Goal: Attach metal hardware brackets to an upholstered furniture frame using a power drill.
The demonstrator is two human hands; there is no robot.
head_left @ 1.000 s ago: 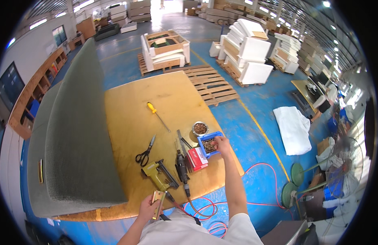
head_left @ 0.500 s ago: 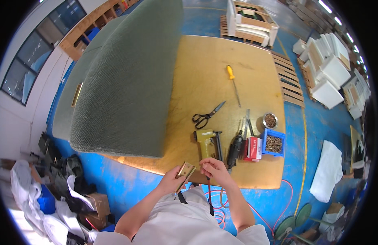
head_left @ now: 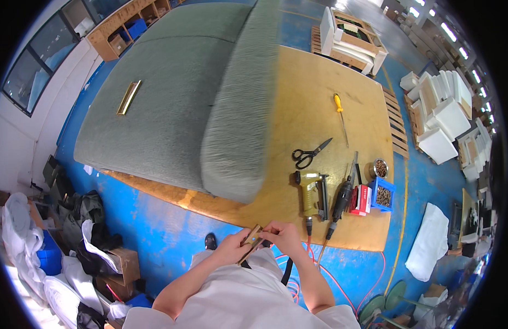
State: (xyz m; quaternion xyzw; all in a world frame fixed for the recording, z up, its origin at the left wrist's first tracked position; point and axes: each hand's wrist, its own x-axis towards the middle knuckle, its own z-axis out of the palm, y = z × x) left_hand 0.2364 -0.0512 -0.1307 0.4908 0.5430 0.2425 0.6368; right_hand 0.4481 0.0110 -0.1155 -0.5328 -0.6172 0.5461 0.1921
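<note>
A gold-coloured metal bracket point(head_left: 255, 236) with holes is gripped in my left hand point(head_left: 232, 248), low in front of my body at the table's near edge. The fingers of my right hand point(head_left: 284, 238) are pinched together against the bracket's right side. Whatever is between those fingertips is too small to make out. A matching gold bracket point(head_left: 129, 97) lies on the flat part of a grey-green upholstered sofa piece point(head_left: 155, 66), left of its raised, ribbed section point(head_left: 240, 120).
On the yellow-brown table point(head_left: 325, 71) lie a screwdriver point(head_left: 341, 115), scissors point(head_left: 308, 156), a staple gun point(head_left: 310, 194) and a black power driver point(head_left: 340, 203). Beside them are a red box point(head_left: 361, 199), a blue tray point(head_left: 392, 199) and a bowl point(head_left: 379, 162) of small fasteners. Red hoses point(head_left: 341, 288) trail across the floor.
My right fingers have come in from beside the bracket to touch it. The view has swung left, so the sofa's flat part and the bracket on it show more fully.
</note>
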